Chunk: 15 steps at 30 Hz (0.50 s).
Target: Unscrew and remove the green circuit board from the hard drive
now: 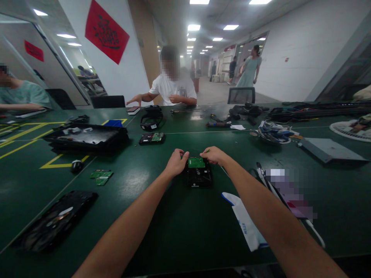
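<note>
A black hard drive (199, 177) with a green circuit board (196, 162) on its top lies on the table in front of me. My left hand (177, 162) grips the drive's far left edge, its thumb along the side. At the far right corner, my right hand (215, 155) has thumb and fingers pinched together over the board's edge; what they hold is too small to make out. To the left are a loose green circuit board (102, 177) and an opened hard drive (56, 222). Another drive (151, 138) with its board showing sits farther off.
A black tray (87, 136) with small parts stands at left, near a dark round object (77, 166). On the right lie a white-and-blue packet (246, 224), a cable pile (274, 132) and a grey metal box (333, 150). A person in white (174, 90) sits opposite.
</note>
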Motion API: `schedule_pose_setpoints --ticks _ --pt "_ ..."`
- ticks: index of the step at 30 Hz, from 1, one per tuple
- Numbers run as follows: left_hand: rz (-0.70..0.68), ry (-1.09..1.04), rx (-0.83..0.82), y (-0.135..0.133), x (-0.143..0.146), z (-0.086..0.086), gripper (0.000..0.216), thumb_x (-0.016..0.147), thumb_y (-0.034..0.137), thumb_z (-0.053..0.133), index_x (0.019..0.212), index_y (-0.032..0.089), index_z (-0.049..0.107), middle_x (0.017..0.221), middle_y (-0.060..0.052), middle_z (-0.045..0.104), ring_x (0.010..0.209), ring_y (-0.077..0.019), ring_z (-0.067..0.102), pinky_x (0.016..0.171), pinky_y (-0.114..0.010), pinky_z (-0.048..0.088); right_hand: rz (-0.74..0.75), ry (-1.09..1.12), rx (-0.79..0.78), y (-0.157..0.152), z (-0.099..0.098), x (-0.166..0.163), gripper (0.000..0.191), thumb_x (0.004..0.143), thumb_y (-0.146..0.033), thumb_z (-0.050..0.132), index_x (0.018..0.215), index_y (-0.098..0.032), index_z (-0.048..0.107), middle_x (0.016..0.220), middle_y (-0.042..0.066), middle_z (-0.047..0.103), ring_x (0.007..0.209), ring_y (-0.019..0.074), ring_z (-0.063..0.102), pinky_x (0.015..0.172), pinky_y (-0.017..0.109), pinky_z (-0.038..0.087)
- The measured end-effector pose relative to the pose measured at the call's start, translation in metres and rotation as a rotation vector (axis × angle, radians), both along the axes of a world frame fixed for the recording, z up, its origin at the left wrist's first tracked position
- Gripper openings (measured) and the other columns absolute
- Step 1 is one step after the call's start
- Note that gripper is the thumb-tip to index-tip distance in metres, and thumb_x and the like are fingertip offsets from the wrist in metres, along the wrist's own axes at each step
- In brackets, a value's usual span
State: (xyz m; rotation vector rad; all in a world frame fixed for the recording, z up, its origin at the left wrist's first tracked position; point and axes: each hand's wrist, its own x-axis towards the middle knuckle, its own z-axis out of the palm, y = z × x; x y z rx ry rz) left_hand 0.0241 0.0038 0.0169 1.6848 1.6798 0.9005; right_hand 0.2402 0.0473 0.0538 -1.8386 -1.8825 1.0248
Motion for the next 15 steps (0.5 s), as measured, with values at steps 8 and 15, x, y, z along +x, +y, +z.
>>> schedule_pose_setpoints --ticks 8,15 --pt "-0.006 0.484 -0.003 -0.068 0.054 0.022 0.111 0.069 0.094 0.046 0.144 0.011 0.041 0.131 -0.027 0.056 0.122 -0.0427 0.057 0.096 -0.047 0.047 -0.06 -0.158 -0.021 0.02 0.011 0.043 0.018 0.087 -0.026 0.067 0.078 -0.011 0.07 0.061 0.005 0.065 0.051 0.012 0.059 0.048 0.02 0.044" --pt "0.021 0.621 0.015 -0.078 0.078 0.025 0.122 0.071 0.085 0.054 0.157 0.005 0.019 0.14 -0.03 0.045 0.127 -0.0454 0.048 0.102 -0.051 0.042 0.01 -0.19 -0.068 0.003 -0.002 0.054 0.023 0.08 -0.037 0.077 0.079 -0.014 0.072 0.049 -0.002 0.053 0.045 0.0108 0.047 0.044 0.023 0.036"
